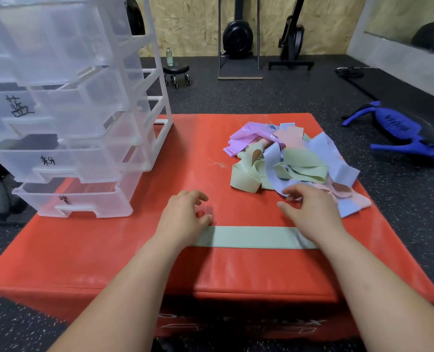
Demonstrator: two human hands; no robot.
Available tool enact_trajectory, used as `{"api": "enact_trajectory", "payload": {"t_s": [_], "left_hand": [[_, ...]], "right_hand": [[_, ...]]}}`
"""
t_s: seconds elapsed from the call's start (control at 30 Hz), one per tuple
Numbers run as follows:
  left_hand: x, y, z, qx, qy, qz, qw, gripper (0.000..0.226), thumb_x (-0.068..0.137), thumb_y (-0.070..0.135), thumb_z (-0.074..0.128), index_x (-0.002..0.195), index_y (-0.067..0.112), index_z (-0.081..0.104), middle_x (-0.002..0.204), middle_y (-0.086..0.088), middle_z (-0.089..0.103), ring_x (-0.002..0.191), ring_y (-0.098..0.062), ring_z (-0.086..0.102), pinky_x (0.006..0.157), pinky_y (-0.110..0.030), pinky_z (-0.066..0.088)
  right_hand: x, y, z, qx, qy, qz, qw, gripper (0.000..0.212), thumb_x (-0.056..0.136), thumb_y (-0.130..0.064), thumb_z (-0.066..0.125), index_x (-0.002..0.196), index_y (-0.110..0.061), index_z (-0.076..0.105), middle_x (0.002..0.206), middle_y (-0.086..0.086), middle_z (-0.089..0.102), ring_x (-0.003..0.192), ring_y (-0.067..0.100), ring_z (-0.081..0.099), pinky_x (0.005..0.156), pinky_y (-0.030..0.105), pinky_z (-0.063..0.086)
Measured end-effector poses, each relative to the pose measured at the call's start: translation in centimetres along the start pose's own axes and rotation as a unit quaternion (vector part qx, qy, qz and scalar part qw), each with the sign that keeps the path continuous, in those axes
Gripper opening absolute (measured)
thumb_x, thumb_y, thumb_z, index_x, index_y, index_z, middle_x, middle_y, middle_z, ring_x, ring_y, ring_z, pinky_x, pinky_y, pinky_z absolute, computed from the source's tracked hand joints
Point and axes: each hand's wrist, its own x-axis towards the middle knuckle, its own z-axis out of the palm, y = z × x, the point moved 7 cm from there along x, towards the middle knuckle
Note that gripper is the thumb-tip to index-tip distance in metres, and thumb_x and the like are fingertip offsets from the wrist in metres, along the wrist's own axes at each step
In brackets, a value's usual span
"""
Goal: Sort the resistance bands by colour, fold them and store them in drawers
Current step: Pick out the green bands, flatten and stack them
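Green band point(251, 237): flat on the mat point(124, 252), long axis left to right, an end under each wrist.
Left hand point(182, 214): fingers loosely curled, holding nothing.
Right hand point(312, 212): likewise empty.
Nearer hand: neither; either end could probably fold over.
Pile point(294, 158): just beyond the right fingertips.

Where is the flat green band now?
In the head view, the green band lies flat mid-front on the red box, its ends under the left hand and right hand, nearer than the mixed pile.
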Motion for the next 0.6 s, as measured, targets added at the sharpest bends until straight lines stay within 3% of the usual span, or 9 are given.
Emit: {"api": "enact_trajectory", "payload": {"t_s": [0.17,0.37,0.47,0.53,0.6], "left_hand": [[0.8,1.4,0.9,-0.013,0.012,0.027,0.999,0.036,0.083,0.036,0.078,0.118,0.036,0.069,0.11,0.01,0.066,0.103,-0.02,0.058,0.094,-0.038,0.049],[1.3,2.4,1.4,-0.036,0.013,0.062,0.997,0.035,0.085,0.033,0.079,0.12,0.034,0.07,0.112,0.011,0.064,0.107,-0.016,0.056,0.097,-0.034,0.046],[1.5,2.2,1.5,-0.042,0.014,0.058,0.997,0.035,0.086,0.034,0.079,0.12,0.036,0.069,0.109,0.014,0.062,0.106,-0.014,0.055,0.094,-0.031,0.045],[1.7,2.2,1.7,-0.048,0.015,0.058,0.997,0.034,0.087,0.034,0.079,0.119,0.037,0.069,0.108,0.015,0.061,0.106,-0.013,0.056,0.093,-0.029,0.044],[1.9,2.6,1.9,-0.056,0.016,0.057,0.997,0.033,0.088,0.035,0.078,0.119,0.036,0.069,0.107,0.016,0.061,0.105,-0.013,0.056,0.094,-0.03,0.045]], "right_hand": [[2.2,-3.7,3.6,-0.022,0.017,-0.027,0.999,0.034,0.087,-0.045,0.077,0.117,-0.029,0.074,0.106,-0.011,0.075,0.11,0.024,0.059,0.091,0.041,0.053],[4.7,-3.8,5.0,-0.012,0.05,0.021,0.998,0.015,0.087,-0.033,0.078,0.1,-0.032,0.071,0.092,-0.015,0.072,0.103,0.019,0.058,0.076,0.033,0.047],[5.5,-3.2,5.0,0.036,0.042,0.022,0.998,0.018,0.083,-0.022,0.08,0.093,-0.032,0.069,0.083,-0.016,0.071,0.085,0.009,0.068,0.076,0.03,0.052],[5.8,-2.9,4.8,0.063,0.041,0.025,0.997,0.017,0.083,-0.024,0.079,0.092,-0.033,0.068,0.081,-0.017,0.071,0.081,0.009,0.07,0.08,0.033,0.056],[5.9,-3.0,4.6,0.068,0.04,0.014,0.997,0.023,0.083,-0.036,0.079,0.101,-0.035,0.067,0.091,-0.016,0.073,0.09,0.012,0.069,0.086,0.039,0.056]]}}
